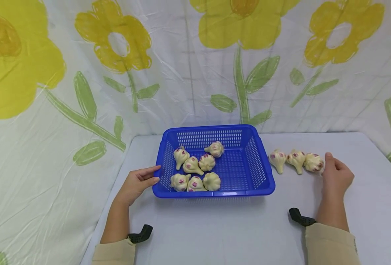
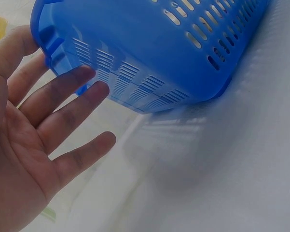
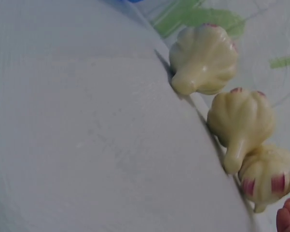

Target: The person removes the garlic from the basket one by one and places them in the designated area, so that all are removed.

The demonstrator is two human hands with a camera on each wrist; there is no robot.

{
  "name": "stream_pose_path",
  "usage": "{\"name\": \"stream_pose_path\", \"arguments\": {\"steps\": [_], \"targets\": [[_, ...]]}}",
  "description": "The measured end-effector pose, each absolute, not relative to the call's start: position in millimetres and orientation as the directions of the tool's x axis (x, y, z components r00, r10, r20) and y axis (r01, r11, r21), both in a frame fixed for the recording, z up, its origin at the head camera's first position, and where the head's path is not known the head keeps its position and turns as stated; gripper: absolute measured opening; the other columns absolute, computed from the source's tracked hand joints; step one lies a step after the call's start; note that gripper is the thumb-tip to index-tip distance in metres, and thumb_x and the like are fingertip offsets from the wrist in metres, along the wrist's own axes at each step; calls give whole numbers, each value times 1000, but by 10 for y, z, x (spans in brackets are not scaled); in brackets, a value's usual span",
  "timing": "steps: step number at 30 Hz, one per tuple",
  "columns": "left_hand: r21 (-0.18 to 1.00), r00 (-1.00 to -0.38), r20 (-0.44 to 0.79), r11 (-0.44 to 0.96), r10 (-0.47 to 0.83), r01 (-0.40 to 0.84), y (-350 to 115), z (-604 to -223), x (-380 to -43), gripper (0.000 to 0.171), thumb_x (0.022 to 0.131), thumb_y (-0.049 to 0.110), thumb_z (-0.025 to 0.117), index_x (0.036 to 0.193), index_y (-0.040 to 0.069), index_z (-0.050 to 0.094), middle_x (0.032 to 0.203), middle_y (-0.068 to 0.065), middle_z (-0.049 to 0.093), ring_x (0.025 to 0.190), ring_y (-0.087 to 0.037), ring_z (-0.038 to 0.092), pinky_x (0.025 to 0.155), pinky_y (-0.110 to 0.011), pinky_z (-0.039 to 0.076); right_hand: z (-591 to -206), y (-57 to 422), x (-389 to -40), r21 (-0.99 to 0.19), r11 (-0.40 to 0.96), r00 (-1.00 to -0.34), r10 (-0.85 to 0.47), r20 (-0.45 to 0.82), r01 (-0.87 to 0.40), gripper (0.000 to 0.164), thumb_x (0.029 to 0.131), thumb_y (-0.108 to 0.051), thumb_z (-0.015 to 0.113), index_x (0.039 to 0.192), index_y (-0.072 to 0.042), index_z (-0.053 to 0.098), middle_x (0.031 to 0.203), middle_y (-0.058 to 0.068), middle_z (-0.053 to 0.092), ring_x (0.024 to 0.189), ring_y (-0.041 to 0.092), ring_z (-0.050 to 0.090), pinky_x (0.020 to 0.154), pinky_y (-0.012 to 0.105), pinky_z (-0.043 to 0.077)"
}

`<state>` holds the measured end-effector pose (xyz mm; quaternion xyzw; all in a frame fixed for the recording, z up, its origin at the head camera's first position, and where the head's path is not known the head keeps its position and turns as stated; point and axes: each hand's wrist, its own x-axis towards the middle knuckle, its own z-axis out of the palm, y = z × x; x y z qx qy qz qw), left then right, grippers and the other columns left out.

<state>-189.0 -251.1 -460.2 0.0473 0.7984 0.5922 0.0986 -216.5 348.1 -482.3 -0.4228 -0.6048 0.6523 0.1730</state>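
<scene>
A blue plastic basket [image 1: 215, 193] holds several garlic bulbs [image 1: 206, 162], cream with purple patches, gathered toward its left side. My left hand [image 1: 139, 183] touches the basket's left rim with thumb and forefinger; in the left wrist view its other fingers [image 2: 72, 116] are spread beside the slotted wall. Right of the basket, three garlic bulbs lie in a row: a left one [image 1: 277, 159], a middle one [image 1: 296, 159] and a right one [image 1: 314, 162]. My right hand [image 1: 337, 176] is just right of the last bulb, fingers loosely bent; only its fingertips [image 3: 288, 216] show in the right wrist view.
A white-covered table [image 1: 215, 232] bears everything. Behind it and along the sides hangs a white curtain [image 1: 175, 73] with yellow flowers. A black wrist-worn device [image 1: 141, 234] sits at the left cuff, and another black device [image 1: 301, 218] at the right.
</scene>
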Motion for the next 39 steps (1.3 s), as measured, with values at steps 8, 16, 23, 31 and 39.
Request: {"name": "stream_pose_path", "arguments": {"steps": [8, 16, 23, 31, 39], "targets": [[954, -976, -105, 296, 192, -45, -2511, -4606, -1891, 54, 90, 28, 72, 137, 5, 57, 132, -21, 61, 112, -23, 67, 92, -27, 55, -4533, 3364, -2195, -970, -165, -604, 760, -242, 181, 58, 84, -49, 73, 133, -20, 63, 103, -16, 51, 86, 0, 48, 57, 6, 44], [954, -976, -115, 293, 185, -57, -2516, -4625, -1876, 55, 90, 28, 72, 138, 6, 57, 133, -21, 61, 112, -21, 67, 93, -28, 54, -4268, 2979, -2173, -988, 145, -697, 714, 63, 60, 46, 90, -40, 70, 130, -18, 66, 105, -17, 58, 89, 0, 50, 65, 7, 44], [956, -977, -104, 289, 188, -46, -2509, -4620, -1882, 55, 90, 28, 72, 138, 5, 57, 133, -21, 61, 112, -22, 67, 93, -28, 55, -4212, 2519, -2120, -890, 451, -762, 553, 336, -66, 45, 93, -41, 66, 131, -18, 65, 117, 0, 64, 95, -3, 53, 77, 9, 43], [958, -976, -105, 283, 191, -48, -2510, -4614, -1879, 55, 90, 27, 72, 138, 5, 56, 133, -22, 61, 112, -23, 68, 92, -28, 55, -4236, 2197, -2108, -820, 535, -783, 414, 464, -203, 45, 91, -36, 70, 130, -13, 65, 119, 9, 66, 95, 0, 56, 76, 7, 43], [960, -976, -105, 276, 192, -49, -2509, -4608, -1878, 55, 90, 27, 73, 138, 5, 57, 133, -22, 60, 111, -20, 68, 92, -28, 55, -4256, 1973, -2077, -752, 576, -780, 290, 554, -320, 44, 90, -29, 73, 129, -9, 65, 120, 10, 66, 97, 12, 58, 76, 5, 44]]}}
